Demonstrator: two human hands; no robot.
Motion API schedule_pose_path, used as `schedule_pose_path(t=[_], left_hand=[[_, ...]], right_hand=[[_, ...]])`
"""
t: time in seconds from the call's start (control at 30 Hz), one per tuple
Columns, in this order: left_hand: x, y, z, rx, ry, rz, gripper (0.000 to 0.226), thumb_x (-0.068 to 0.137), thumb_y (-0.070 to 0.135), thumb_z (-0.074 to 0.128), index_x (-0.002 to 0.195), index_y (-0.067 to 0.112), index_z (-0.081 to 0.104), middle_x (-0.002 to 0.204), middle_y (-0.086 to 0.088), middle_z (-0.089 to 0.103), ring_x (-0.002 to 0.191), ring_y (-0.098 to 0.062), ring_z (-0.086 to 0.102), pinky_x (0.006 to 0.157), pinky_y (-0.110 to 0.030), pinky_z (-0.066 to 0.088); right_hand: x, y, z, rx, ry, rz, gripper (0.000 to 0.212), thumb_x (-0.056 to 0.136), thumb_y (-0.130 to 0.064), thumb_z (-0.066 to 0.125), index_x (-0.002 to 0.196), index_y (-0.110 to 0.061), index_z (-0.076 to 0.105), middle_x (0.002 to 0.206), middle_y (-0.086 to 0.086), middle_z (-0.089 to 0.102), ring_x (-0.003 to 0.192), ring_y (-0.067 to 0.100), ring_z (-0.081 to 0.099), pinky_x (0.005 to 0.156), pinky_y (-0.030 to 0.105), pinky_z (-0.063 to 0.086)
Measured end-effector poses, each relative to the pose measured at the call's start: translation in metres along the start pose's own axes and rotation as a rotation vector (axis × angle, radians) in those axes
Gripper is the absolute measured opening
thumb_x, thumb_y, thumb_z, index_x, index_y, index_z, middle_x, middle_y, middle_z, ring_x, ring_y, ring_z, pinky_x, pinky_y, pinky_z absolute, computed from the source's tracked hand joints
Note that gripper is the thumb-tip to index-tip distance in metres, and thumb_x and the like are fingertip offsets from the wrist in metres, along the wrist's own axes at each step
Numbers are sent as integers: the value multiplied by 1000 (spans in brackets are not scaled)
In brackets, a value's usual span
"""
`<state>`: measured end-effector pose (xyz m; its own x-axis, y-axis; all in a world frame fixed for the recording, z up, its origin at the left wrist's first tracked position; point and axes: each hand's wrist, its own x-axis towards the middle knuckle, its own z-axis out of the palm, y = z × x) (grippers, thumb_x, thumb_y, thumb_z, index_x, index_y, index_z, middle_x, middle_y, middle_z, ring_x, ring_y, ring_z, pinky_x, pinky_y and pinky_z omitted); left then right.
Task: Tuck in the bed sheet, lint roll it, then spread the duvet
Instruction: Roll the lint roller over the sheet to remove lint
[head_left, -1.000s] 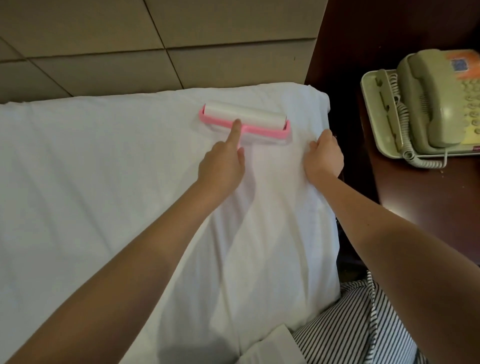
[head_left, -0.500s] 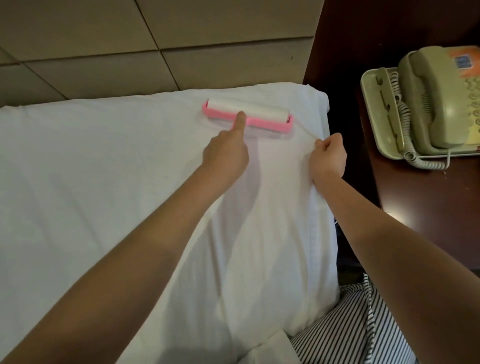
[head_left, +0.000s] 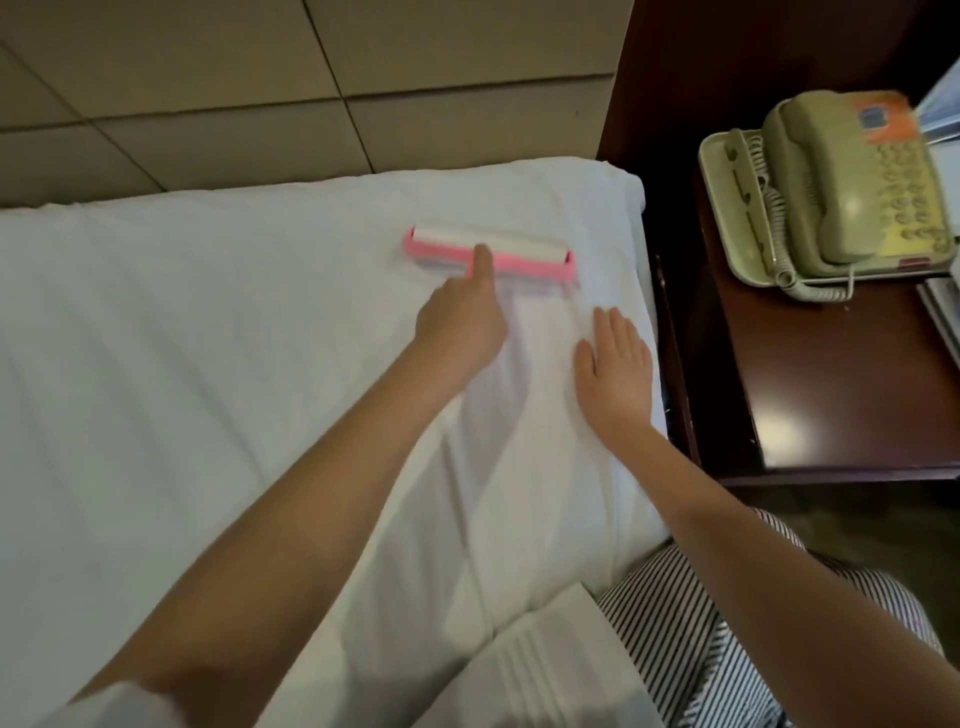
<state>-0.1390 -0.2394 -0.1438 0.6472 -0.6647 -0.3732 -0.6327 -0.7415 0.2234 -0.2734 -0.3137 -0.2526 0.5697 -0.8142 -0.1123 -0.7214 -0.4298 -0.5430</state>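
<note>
1. Pink-framed white lint roller (head_left: 491, 253) on white bed sheet (head_left: 208, 338), 12 o'clock of left hand (head_left: 462, 325).
2. Left fingers (head_left: 481, 267) grip its handle, index extended.
3. Right hand (head_left: 615, 361), 3 o'clock, presses sheet, fingers straight.

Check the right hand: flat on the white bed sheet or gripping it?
Flat: the right hand lies palm down, fingers straight, on the white bed sheet.

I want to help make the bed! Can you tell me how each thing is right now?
bed sheet: spread over the bed, lightly creased.
lint roller: down on the bed sheet, near the wall end.
left hand: grips the lint roller, forefinger stretched onto its pink frame.
right hand: flat on the bed sheet, fingers straight, beside the lint roller.
telephone: hung up, sitting on the nightstand.
</note>
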Motion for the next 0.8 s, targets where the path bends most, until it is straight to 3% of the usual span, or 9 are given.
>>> schedule_pose_path(t=[0.1, 0.27, 0.4, 0.5, 0.6, 0.73, 0.8], left_hand=[[-2, 11, -2, -29, 8, -1, 63, 97, 12, 33, 151, 18, 1, 126, -15, 50, 113, -31, 50, 74, -32, 35], [-103, -27, 34, 1, -12, -43, 61, 99, 17, 30, 151, 24, -2, 115, -17, 52, 102, -33, 56, 71, -31, 31], [-100, -34, 42, -24, 74, 12, 58, 100, 19, 31, 151, 22, 4, 109, -19, 57, 98, -34, 57, 69, -32, 33], [-46, -32, 28, -216, 172, 97, 49, 98, 18, 37, 145, 17, 23, 100, -21, 61, 95, -37, 59, 69, -34, 40], [-26, -24, 14, -380, 168, 144, 38, 97, 15, 39, 134, 14, 33, 89, -14, 57, 89, -37, 60, 63, -32, 41], [-74, -40, 35, -301, 170, 148, 54, 95, 15, 43, 146, 20, 26, 102, -23, 62, 96, -39, 58, 74, -37, 44], [-115, -58, 51, -270, 114, 148, 61, 96, 16, 42, 150, 26, 16, 94, -18, 61, 88, -34, 59, 70, -34, 43]], right_hand=[[-16, 3, 1, 50, -41, 15, 52, 102, -23, 27, 150, -12, 12, 158, 5, 8, 146, 17, 3, 115, 29, -6], [-26, 12, -2, -55, -134, -52, 58, 102, -32, 28, 150, -16, 1, 159, 2, -4, 146, 15, -8, 113, 32, -15], [-36, 11, -1, -12, -81, -47, 55, 102, -31, 29, 151, -20, 8, 159, -2, 3, 146, 12, -3, 114, 31, -12], [-43, 13, -1, 1, -73, -44, 52, 102, -27, 29, 151, -20, 13, 158, -3, 9, 146, 13, 1, 116, 32, -8], [-51, 19, -4, 22, -64, -58, 50, 102, -25, 29, 150, -19, 18, 157, -2, 15, 145, 14, 6, 116, 32, -4], [-58, 22, -4, 67, -26, -40, 48, 101, -23, 31, 149, -20, 23, 156, -3, 19, 145, 14, 10, 115, 31, -1], [-60, 21, -2, 68, -8, -27, 48, 101, -22, 31, 149, -20, 24, 156, -4, 20, 145, 13, 11, 116, 30, 0]])
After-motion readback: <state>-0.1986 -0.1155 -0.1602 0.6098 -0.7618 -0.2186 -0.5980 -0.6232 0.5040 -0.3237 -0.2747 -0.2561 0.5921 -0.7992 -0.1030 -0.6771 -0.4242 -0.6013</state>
